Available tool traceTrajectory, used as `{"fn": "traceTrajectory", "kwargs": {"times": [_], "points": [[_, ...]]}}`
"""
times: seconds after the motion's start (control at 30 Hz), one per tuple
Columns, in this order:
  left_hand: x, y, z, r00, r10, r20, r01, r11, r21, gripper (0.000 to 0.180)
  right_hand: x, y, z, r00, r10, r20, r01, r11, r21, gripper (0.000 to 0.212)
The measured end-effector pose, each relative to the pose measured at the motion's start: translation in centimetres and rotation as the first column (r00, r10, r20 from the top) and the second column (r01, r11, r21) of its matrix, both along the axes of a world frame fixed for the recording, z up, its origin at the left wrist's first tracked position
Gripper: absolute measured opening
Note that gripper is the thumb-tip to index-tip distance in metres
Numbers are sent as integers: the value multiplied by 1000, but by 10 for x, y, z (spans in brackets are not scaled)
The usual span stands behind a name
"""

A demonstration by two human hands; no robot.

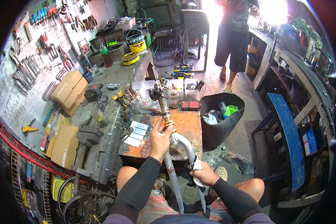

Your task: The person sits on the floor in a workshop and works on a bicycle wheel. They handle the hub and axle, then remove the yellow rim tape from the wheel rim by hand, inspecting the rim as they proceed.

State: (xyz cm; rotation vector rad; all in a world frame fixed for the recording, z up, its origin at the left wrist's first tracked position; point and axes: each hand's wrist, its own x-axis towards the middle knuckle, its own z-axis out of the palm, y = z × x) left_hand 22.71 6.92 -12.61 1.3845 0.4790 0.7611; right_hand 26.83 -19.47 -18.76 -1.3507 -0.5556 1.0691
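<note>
Both hands' fingers curl closed around the bicycle fork (177, 140).

1 head-worn fisheye view looks steeply down and forward from close above the person's lap, across the rusty orange worktop (183, 123) toward the sunlit doorway (212, 11) at the frame's top edge.

Brown cardboard boxes (68, 90) are sitting stacked at the left of the worktop (112, 80), below the wall of hanging tools. Two more cardboard boxes (63, 143) are lying nearer, beside a vise. White label sheets (136, 133) are resting on the rusty orange worktop. A yellow-and-black tin (136, 42) is standing at the far end. A green lit display (112, 43) is glowing behind it.
</note>
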Motion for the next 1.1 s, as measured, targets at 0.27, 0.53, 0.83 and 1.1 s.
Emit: {"fn": "traceTrajectory", "kwargs": {"times": [0.27, 0.53, 0.83, 1.1], "points": [[-5, 0, -9, 999, 37, -27, -37, 999, 15, 64, -4, 4, -7, 999, 18, 43, -16, 999, -43, 28], [-9, 3, -10, 1000, 21, -11, -21, 1000, -8, 67, -3, 5, -2, 996, 62, 58, -58, 996, -65, 27], [-18, 27, 15, 985, -156, 74, 173, 916, -361, 36, -10, 3, -6, 997, 42, -58, -40, 999, 24, 28], [-17, 47, 11, 965, -133, 227, 226, 863, -452, 32, -30, 2, 22, 994, 68, -89, -61, 995, 80, 26]]}}
